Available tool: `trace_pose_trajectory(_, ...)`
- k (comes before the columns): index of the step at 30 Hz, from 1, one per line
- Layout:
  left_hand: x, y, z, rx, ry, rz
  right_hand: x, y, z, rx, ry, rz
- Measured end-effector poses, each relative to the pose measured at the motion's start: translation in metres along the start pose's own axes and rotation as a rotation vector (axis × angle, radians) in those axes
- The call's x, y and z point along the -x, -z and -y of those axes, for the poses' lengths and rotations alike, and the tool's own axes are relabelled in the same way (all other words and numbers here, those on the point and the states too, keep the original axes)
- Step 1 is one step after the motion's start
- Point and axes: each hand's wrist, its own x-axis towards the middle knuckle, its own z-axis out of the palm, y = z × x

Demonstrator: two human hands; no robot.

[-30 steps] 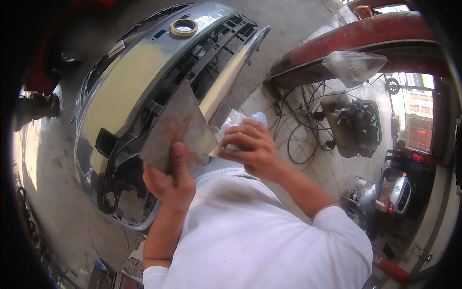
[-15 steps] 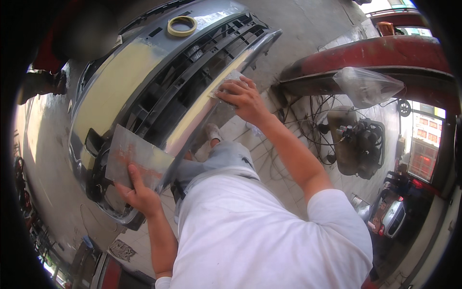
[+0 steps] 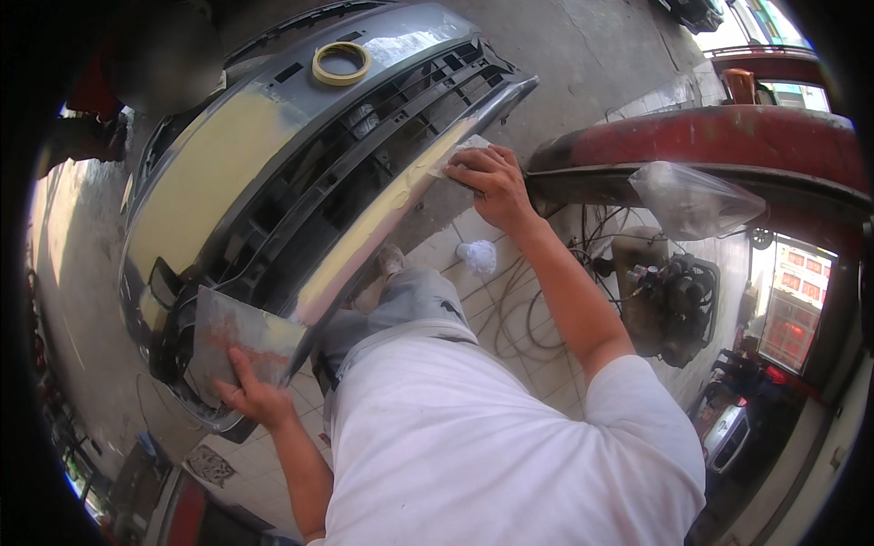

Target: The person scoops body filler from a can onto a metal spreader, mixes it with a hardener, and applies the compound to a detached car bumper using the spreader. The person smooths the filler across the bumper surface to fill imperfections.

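A grey car bumper (image 3: 193, 118) stretches before me, with broad yellow filler patches and a black slatted grille (image 3: 332, 173). Along its near lower lip runs a pale yellow and pinkish strip of filler (image 3: 369, 227). My right hand (image 3: 487, 182) pinches a flat, whitish filler spreader (image 3: 462, 155), which meets that strip toward its far right part. My left hand (image 3: 255, 391) grips a thin grey mixing board (image 3: 246, 337) by its near edge, thumb on top. Reddish smears and a yellow dab lie on the board, held over the bumper's left end.
A roll of yellow tape (image 3: 341, 64) rests on top of the bumper. To the right are a red beam (image 3: 701, 136), a clear plastic bag (image 3: 696, 200) and an air compressor (image 3: 669, 291) with hoses. A crumpled white wad (image 3: 477, 257) lies on the tiles.
My right hand and the spreader have moved a little right along the lip. The left hand with the board sits slightly lower and further left in view.
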Motion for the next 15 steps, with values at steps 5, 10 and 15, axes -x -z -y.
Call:
trace_pose_trajectory(5, -0.002, 0.001, 0.002, -0.053, 0.082, -0.075, 0.0, -0.027, -0.02, -0.05, -0.027, -0.04)
trace_pose_trajectory(10, 0.0, 0.002, 0.002, -0.009, 0.023, -0.057, 0.0, -0.007, -0.049, 0.013, -0.025, -0.067)
trace_pose_trajectory(15, -0.001, 0.006, 0.003, 0.037, 0.036, -0.054, -0.003, -0.029, -0.044, -0.013, -0.07, -0.094)
